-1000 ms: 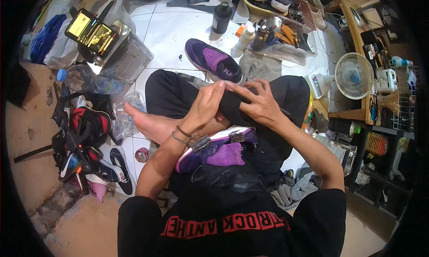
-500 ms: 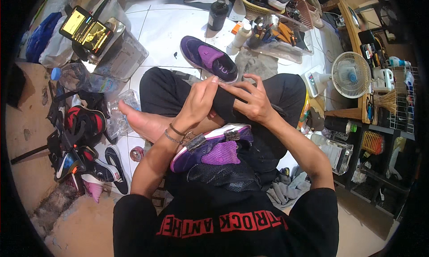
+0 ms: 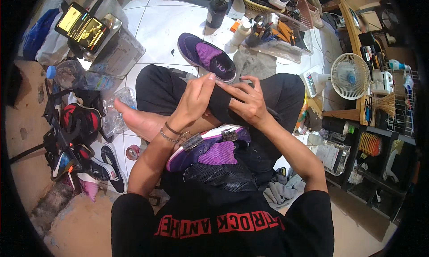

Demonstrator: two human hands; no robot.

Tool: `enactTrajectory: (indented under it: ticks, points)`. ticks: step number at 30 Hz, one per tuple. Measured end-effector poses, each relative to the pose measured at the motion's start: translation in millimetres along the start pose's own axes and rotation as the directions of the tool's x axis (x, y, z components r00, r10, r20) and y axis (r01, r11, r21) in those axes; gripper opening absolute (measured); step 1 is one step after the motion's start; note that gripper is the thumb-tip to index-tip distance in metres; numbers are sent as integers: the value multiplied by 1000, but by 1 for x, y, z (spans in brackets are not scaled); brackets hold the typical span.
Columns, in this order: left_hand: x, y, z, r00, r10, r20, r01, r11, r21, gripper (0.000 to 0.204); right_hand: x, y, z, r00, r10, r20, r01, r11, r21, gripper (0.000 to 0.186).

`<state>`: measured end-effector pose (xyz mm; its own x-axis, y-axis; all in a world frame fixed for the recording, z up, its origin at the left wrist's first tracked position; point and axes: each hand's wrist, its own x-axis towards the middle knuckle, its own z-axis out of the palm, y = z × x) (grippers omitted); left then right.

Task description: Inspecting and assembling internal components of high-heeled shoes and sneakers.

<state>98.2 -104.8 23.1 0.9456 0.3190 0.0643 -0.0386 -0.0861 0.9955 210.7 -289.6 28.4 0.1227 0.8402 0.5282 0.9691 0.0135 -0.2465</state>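
Observation:
In front of my crossed legs, my left hand is closed, thumb and forefinger pressed together in a pinch. My right hand meets it fingertip to fingertip, forefinger stretched toward the pinch and the other fingers curled apart. Whatever lies between the fingertips is too small to make out. A purple shoe lies on its side in my lap, below both hands, with dark clips along its white sole edge. Its mate, a purple and navy shoe, sits on the tiles just beyond my hands.
A grey cloth, a white bottle and a clear tool tray stand beyond my right knee. A black bottle is farther back. At left are a phone, a clear bin and piled shoes; a fan is at right.
The whole view has shifted slightly, moving the scene a little to the left. My hands keep the same fingertip-to-fingertip pose, and the shoes stay where they were.

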Motion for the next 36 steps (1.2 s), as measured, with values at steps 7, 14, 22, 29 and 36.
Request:
enactTrajectory:
  ticks: [7,14,22,29,36]
  points:
    - [1,3,-7,998,64,0,-64,997,53,40,4,-7,6,998,8,-58,-8,1000,-10,18]
    - [3,6,-4,999,51,4,-51,996,77,40,6,-9,7,995,11,-98,-13,1000,-24,20]
    - [3,6,-2,997,72,-32,-70,994,84,41,6,-11,7,994,26,-107,-29,999,-21,22]
    - [0,1,-3,995,93,-45,-88,992,91,43,4,-15,5,993,41,-109,-36,998,42,23]
    - [-3,2,-9,1000,8,16,-10,996,85,46,1,-23,-5,989,101,-109,-93,993,78,20]
